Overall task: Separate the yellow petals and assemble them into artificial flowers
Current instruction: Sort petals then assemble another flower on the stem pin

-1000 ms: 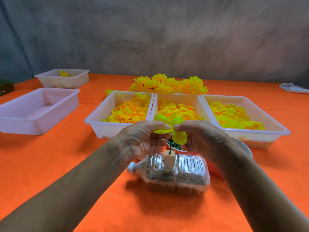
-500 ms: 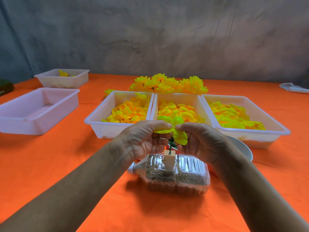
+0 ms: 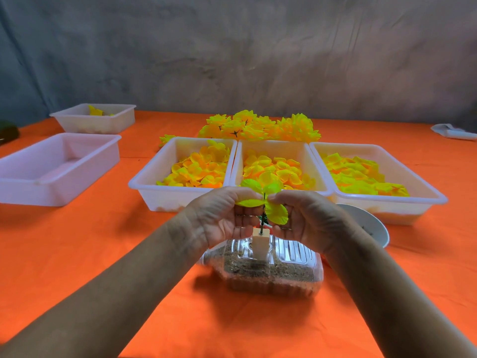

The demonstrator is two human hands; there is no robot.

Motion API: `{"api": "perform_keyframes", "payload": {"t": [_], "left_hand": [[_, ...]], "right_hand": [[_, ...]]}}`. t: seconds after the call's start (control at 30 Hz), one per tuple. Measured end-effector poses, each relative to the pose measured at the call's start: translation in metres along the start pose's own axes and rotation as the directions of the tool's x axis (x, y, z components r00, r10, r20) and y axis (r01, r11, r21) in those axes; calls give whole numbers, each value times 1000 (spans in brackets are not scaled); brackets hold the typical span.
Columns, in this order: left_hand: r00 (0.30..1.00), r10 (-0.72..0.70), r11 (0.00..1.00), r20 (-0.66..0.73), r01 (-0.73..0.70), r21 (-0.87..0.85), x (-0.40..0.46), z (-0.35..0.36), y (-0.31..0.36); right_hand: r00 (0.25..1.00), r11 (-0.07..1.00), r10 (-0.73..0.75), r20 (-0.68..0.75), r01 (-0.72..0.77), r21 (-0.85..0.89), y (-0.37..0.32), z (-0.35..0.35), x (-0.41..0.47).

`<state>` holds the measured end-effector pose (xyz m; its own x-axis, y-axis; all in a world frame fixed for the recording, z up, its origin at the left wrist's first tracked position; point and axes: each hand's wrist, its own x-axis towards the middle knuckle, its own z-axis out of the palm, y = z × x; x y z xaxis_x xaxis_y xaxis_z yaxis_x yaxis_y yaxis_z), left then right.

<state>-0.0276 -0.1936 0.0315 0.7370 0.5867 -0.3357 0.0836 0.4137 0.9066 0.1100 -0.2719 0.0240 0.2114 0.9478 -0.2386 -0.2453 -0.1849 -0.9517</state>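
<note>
A yellow-green petal layer [image 3: 276, 213] sits on a thin green stem [image 3: 262, 220] that stands in a small wooden block [image 3: 260, 242]. The block sticks out of a clear plastic bottle [image 3: 294, 270] lying on its side, partly filled with sand. My left hand [image 3: 219, 218] pinches the petals from the left, and my right hand [image 3: 309, 218] pinches them from the right. Behind my hands stand three white trays of loose yellow petals, left [image 3: 147, 187], middle [image 3: 307, 153] and right [image 3: 423, 187]. Finished yellow flowers [image 3: 260, 126] are heaped beyond the trays.
A white bowl [image 3: 371, 223] peeks out behind my right wrist. At the left are an empty white tray [image 3: 59, 187] and a farther tray [image 3: 103, 126] with a few petals. A white object [image 3: 454, 131] lies at the far right. An orange cloth [image 3: 77, 254] covers the table.
My hands have kept their pinch and pushed the petal layer slightly down the stem; more of the stem shows above the block.
</note>
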Motion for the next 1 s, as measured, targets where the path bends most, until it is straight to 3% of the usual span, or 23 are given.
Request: {"api": "perform_keyframes", "payload": {"t": [0.17, 0.37, 1.0], "left_hand": [[1000, -27, 999, 3, 27, -18, 0, -4, -6], [992, 2, 1000, -126, 0, 14, 1, 0, -13], [985, 26, 997, -173, -12, 82, 2, 1, -26]], "right_hand": [[1000, 998, -26, -12, 25, -58, 1, -2, -1], [998, 995, -32, -54, 27, -100, 5, -3, -1], [996, 982, 12, -87, -29, -189, 15, -4, -4]]}}
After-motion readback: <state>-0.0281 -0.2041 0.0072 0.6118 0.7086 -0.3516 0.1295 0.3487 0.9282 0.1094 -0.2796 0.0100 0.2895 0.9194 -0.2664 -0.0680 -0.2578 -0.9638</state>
